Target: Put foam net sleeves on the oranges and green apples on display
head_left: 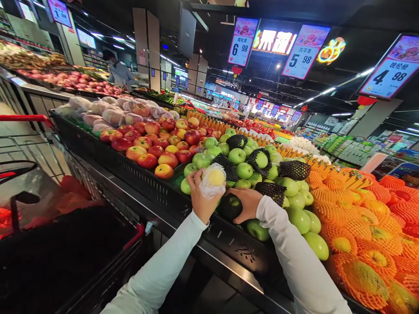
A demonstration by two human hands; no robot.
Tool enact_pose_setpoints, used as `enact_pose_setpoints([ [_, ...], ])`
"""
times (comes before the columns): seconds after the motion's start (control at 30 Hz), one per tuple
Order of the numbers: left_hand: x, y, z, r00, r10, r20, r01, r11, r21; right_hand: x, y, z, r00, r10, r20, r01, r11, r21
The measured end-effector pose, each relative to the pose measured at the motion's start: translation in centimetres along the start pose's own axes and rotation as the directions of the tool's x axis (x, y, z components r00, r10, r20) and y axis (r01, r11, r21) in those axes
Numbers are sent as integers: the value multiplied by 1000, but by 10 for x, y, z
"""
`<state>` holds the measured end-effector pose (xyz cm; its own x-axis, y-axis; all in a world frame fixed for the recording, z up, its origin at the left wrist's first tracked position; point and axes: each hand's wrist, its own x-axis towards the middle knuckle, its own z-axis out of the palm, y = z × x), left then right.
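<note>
My left hand is closed round a pale yellow fruit in crinkled, translucent white wrapping, raised over the front of the green apples. Close beside it, my right hand has its fingers curved over a dark apple in a black foam net at the front edge of the black crate. Part of that apple is hidden by the fingers. Around both hands lie loose green apples, several in black nets. A bare green apple sits just below my right hand.
Red apples and bagged fruit fill the crate to the left. Oranges in orange foam nets lie at right. A shopping cart with a red handle stands at left. Price signs hang overhead; a person stands farther back.
</note>
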<state>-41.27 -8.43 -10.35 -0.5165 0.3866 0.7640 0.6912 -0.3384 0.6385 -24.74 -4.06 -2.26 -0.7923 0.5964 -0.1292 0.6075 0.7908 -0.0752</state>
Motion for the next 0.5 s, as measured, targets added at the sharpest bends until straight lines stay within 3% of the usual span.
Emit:
enact_pose_setpoints([
  [0.2,0,0,0,1000,13,6,-13,1000,-8,-8,11,0,993,-97,59,84,978,189],
  [0.3,-1,-1,1,1000,13,-7,-13,1000,-2,-11,12,-1,988,-152,23,138,945,297],
  [0.4,-1,-2,2,999,35,-30,-35,999,25,-8,12,-1,975,-138,-174,178,955,237],
  [0.5,-2,-3,4,998,42,-56,-41,999,8,0,15,4,887,-97,-452,114,993,12],
])
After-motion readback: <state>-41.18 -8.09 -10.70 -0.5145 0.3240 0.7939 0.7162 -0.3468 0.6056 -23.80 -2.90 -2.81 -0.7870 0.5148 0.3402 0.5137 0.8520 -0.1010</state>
